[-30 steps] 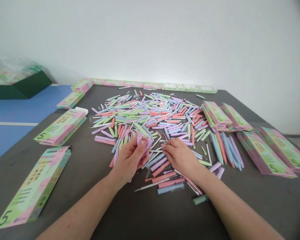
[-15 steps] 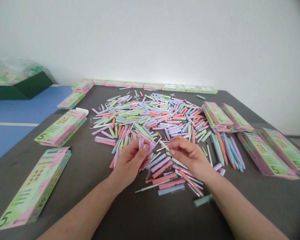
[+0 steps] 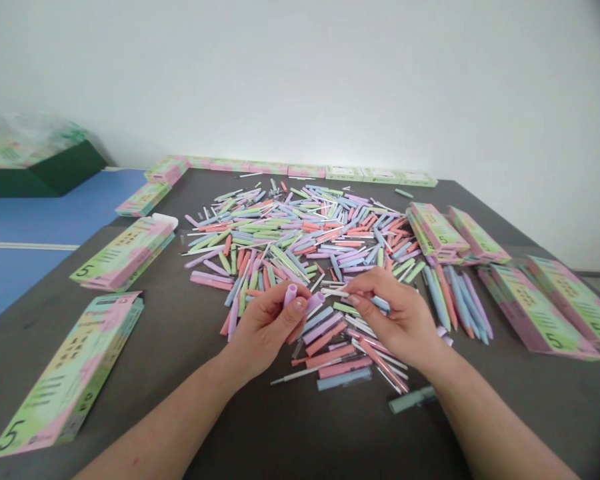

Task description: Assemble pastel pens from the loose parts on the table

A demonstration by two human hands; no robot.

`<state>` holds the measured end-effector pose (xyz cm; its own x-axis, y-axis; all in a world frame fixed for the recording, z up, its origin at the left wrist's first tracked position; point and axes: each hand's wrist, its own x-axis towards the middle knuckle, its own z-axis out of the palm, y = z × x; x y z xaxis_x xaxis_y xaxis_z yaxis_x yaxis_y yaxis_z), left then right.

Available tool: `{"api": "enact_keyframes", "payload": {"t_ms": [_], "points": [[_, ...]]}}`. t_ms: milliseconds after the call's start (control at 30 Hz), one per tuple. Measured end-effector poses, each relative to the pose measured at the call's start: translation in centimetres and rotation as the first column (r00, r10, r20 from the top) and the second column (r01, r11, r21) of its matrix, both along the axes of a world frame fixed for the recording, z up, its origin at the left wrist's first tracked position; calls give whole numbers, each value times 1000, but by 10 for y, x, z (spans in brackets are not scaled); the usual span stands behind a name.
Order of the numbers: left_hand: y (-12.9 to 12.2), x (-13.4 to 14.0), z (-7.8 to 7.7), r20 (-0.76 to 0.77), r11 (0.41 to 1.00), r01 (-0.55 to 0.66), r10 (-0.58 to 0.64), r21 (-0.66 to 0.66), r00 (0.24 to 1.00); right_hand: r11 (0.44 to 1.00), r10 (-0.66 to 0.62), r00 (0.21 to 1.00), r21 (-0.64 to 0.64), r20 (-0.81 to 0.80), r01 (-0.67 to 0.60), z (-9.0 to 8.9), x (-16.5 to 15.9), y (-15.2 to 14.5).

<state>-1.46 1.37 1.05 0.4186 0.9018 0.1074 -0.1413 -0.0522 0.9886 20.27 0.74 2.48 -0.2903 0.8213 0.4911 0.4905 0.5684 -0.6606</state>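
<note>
My left hand is closed around two hollow purple pen barrels, their open ends sticking up past the thumb. Just to the right, my right hand pinches a thin white pen refill between thumb and fingertips. The refill's tip points left, near the mouth of the right-hand barrel; whether it touches cannot be made out. Beneath and behind both hands spreads a heap of pen parts in purple, green, blue and coral, mixed with white refills. A grey-green pen piece lies by my right forearm.
Pen boxes marked 5 lie at left and right, and more boxes line the back edge. Several assembled-looking pens rest beside the right boxes. A dark green bin stands on a blue surface. Behind is a white wall.
My right hand has shifted slightly right and turned, so the white refill now lies more level. The barrels in my left hand have moved slightly right and down.
</note>
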Motion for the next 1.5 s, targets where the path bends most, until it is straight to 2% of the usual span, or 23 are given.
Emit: {"api": "enact_keyframes", "payload": {"t_ms": [67, 133, 300, 467, 767, 1067, 1200, 1333, 1500], "points": [[1, 0, 0, 0, 1000, -6, 6, -7, 1000, 987, -12, 995, 162, 97, -4, 4, 6, 2], [1, 0, -1, -7, 1000, -17, 16, -24, 1000, 967, -27, 988, 255, 155, -14, 7, 11, 4], [2, -2, -5, -84, 999, -39, 37, -13, 996, 936, -68, 961, 351, 268, -32, 10, 19, 6], [2, -1, -2, -290, 995, -48, 70, 84, 954, 901, -151, 911, 433, 383, -33, 13, 21, 2], [3, 2, -5, -410, 992, 33, 21, 125, 912, 894, -104, 896, 436, 432, -106, 11, 13, -5], [4, 1, -4, -452, 993, 86, -40, 82, 891, 873, -24, 851, 426, 525, -238, 17, 17, -12], [3, 2, -4, -457, 992, 87, -35, 93, 889, 867, 8, 859, 424, 512, -261, 16, 16, -10], [4, 2, -5, -413, 994, 87, -50, 72, 909, 881, 22, 876, 405, 481, -245, 13, 16, -7], [4, 2, -9, -251, 997, 75, -78, -18, 965, 880, -5, 916, 437, 401, -186, 13, 15, -7]]}}
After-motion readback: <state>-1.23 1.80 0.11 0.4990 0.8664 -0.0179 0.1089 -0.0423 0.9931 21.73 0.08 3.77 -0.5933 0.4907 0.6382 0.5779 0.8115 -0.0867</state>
